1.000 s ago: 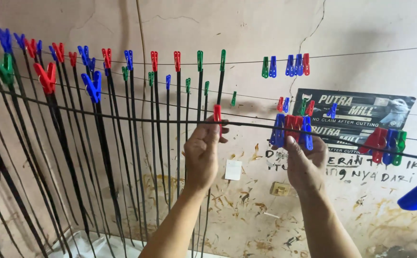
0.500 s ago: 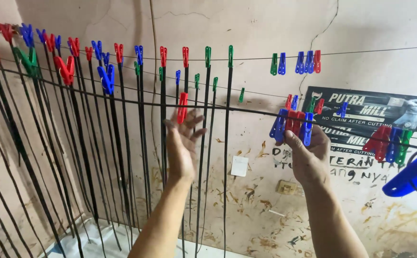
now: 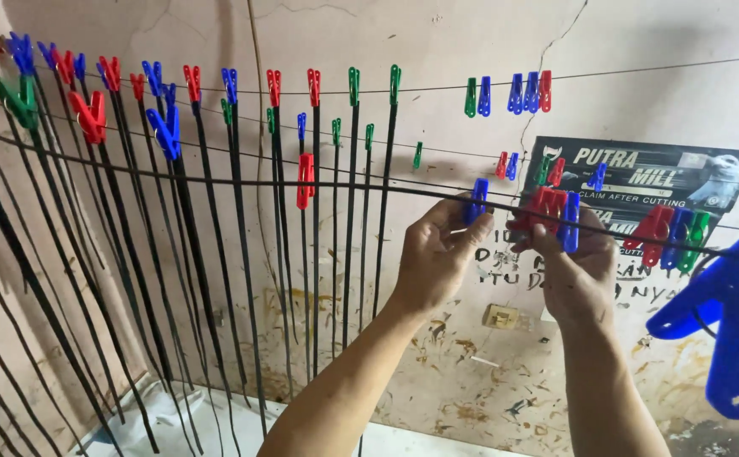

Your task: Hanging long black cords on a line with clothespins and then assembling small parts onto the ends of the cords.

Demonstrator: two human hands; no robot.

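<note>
Left hand (image 3: pixel 434 254) pinching blue plastic peg (image 3: pixel 477 200) on thin wire (image 3: pixel 217 179); right hand (image 3: pixel 574 269) seemingly gripping clustered pegs (image 3: pixel 549 208)

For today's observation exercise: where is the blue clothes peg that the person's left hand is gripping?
In the head view, the blue clothes peg sits on the nearest black line just right of centre, pinched by the left hand, left of the cluster of red pegs at the right hand.
</note>
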